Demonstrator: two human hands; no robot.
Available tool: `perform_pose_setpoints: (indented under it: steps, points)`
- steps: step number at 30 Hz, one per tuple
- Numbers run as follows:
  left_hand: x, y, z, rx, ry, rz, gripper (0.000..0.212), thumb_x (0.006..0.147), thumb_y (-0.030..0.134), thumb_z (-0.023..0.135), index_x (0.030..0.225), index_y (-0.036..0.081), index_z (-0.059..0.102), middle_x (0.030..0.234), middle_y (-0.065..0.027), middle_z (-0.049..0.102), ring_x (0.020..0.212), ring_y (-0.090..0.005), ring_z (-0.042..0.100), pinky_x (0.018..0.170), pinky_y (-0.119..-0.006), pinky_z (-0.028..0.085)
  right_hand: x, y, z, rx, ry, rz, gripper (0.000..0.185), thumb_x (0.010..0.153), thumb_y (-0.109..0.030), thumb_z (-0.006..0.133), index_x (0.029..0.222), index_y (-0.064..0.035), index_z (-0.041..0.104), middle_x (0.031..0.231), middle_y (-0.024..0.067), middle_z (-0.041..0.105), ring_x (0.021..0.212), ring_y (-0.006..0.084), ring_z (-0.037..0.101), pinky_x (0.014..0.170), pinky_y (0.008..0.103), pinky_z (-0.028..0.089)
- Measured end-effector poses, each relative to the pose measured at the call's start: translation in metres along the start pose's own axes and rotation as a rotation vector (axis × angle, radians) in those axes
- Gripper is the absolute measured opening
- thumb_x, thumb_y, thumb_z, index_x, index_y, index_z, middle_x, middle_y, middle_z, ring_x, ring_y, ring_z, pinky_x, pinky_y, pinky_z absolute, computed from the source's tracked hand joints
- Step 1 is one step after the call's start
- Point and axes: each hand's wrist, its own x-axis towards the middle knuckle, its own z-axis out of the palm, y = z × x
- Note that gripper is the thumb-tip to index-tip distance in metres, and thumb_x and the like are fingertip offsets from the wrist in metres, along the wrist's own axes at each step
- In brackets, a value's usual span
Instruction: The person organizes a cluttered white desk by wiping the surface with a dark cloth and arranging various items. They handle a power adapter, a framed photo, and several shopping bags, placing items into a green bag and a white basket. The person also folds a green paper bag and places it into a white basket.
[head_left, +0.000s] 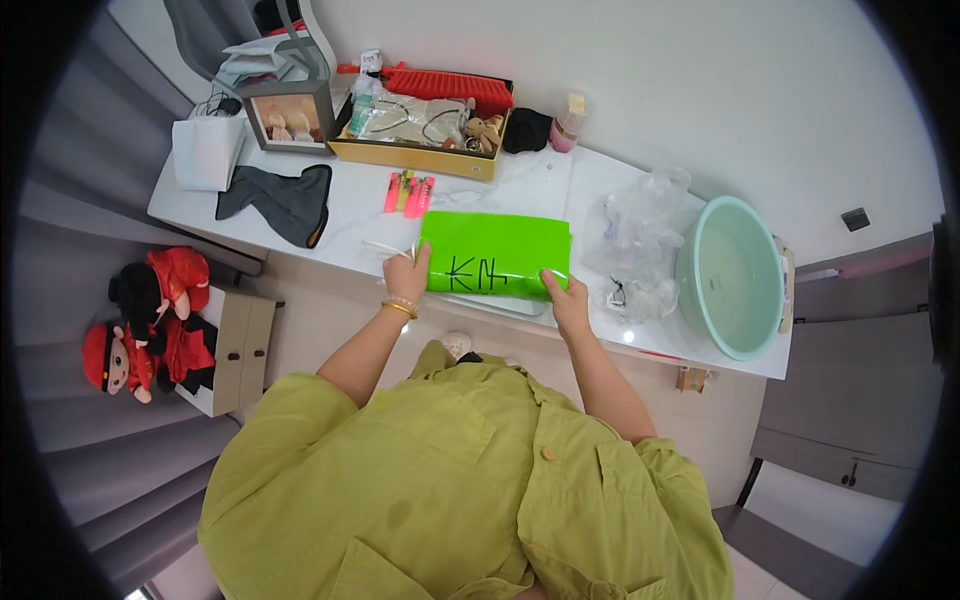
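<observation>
Both of my hands grip a flat, glossy bright-green package (495, 244) at the front edge of the white table. My left hand (407, 276) holds its left side with the thumb on top; a white cord or strip (386, 247) shows beside that hand. On the lower right corner, my right hand (568, 300) presses its thumb over the green surface, its fingers hidden beneath. Black handwritten marks run along the package's near side. Under it, part of a white flat object (495, 303) shows. Several pink and yellow lighters (409, 193) lie just beyond.
A gold box (412, 159) with a red brush (450, 88) stands against the wall. Left are a picture frame (290, 118) and dark grey cloth (281, 199). Clear plastic bags (641, 225) and a mint-green basin (697, 300) occupy the right. Dolls (161, 277) sit on a low cabinet (240, 352).
</observation>
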Motion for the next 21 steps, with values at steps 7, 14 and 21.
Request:
perform_pose_setpoints:
  steps: [7, 14, 21]
  points:
    - [0.004, 0.018, 0.0, 0.341, -0.033, 0.084, 0.055, 0.083, 0.049, 0.045, 0.056, 0.004, 0.06, 0.051, -0.0171, 0.055, 0.044, -0.0312, 0.05, 0.061, -0.039, 0.036, -0.014, 0.027, 0.005, -0.237, 0.206, -0.069, 0.027, 0.077, -0.022, 0.064, 0.083, 0.0045, 0.061, 0.07, 0.0128, 0.062, 0.064, 0.0141, 0.054, 0.061, 0.029, 0.043]
    - [0.002, 0.026, -0.005, 0.44, -0.095, 0.048, 0.052, 0.08, 0.051, 0.049, 0.059, 0.004, 0.059, 0.05, -0.0121, 0.055, 0.047, -0.0283, 0.052, 0.059, -0.037, 0.034, -0.031, 0.029, 0.014, -0.8, 0.531, -0.337, 0.03, 0.071, -0.023, 0.069, 0.083, 0.0022, 0.058, 0.073, 0.0155, 0.059, 0.07, 0.0279, 0.057, 0.065, 0.0378, 0.043]
    - [-0.014, 0.028, -0.017, 0.031, 0.208, -0.1, 0.05, 0.07, 0.041, 0.069, 0.093, 0.0, 0.049, 0.077, -0.0118, 0.057, 0.068, -0.025, 0.055, 0.066, -0.035, 0.039, -0.017, 0.029, 0.007, -0.204, 0.363, 0.135, 0.034, 0.067, -0.017, 0.073, 0.083, 0.0057, 0.052, 0.068, 0.011, 0.055, 0.051, 0.0207, 0.055, 0.04, 0.0316, 0.042]
